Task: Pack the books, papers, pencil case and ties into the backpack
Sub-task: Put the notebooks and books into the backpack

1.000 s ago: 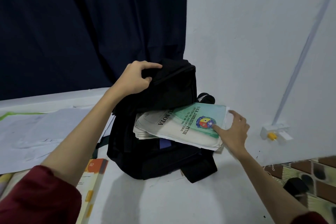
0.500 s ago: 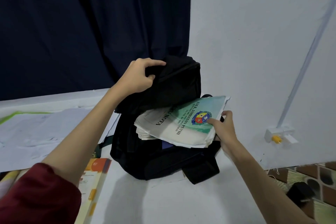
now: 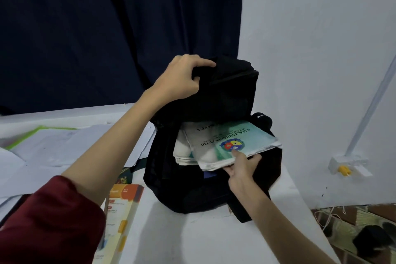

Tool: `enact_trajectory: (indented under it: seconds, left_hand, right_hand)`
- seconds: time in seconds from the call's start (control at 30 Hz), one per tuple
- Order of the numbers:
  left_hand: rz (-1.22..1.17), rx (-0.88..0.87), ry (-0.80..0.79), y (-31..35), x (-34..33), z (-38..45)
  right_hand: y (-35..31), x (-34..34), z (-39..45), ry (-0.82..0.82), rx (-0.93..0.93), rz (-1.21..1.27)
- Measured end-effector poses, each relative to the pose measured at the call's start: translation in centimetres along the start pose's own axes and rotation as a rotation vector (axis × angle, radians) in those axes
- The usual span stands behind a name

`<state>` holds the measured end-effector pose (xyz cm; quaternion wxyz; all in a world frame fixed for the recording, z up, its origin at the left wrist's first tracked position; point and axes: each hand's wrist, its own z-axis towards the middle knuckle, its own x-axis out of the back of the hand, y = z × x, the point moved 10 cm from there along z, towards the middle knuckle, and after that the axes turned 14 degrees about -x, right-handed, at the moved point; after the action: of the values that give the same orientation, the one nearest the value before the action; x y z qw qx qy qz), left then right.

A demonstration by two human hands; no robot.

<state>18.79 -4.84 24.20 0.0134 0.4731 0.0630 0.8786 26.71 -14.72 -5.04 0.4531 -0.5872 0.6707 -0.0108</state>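
A black backpack point(image 3: 214, 188) lies on the white table point(image 3: 192, 238) near the wall. My left hand point(image 3: 180, 79) grips its top flap and holds it lifted. A stack of books and papers with a green-and-white cover point(image 3: 227, 146) sticks halfway out of the opening. My right hand point(image 3: 242, 167) pinches the stack's near edge, thumb on the cover's emblem and fingers beneath. An orange-and-cream book point(image 3: 122, 216) lies on the table at the left, partly under my left sleeve. Loose white papers point(image 3: 64, 146) lie behind it.
A dark blue curtain point(image 3: 107, 28) hangs behind the table. The white wall point(image 3: 321, 49) stands close on the right, with a small white fitting and yellow piece point(image 3: 345, 170). The table's right edge drops to patterned floor point(image 3: 353, 231).
My right hand moved from the stack's right end to its near edge and pushed the stack deeper into the backpack. My left hand lifted the flap a little higher.
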Motion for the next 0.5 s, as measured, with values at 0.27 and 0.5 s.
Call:
enact_trajectory:
  seconds: [0.27,0.5]
  left_hand:
    - [-0.038,0.001,-0.034,-0.8,0.0,-0.3]
    - [-0.048,-0.057,-0.073,-0.8,0.0,0.3]
  right_hand:
    - [5.1,-3.5,2.1,-0.104,-0.257,-0.230]
    - [4.4,-5.0,2.2,-0.041,-0.165,-0.435]
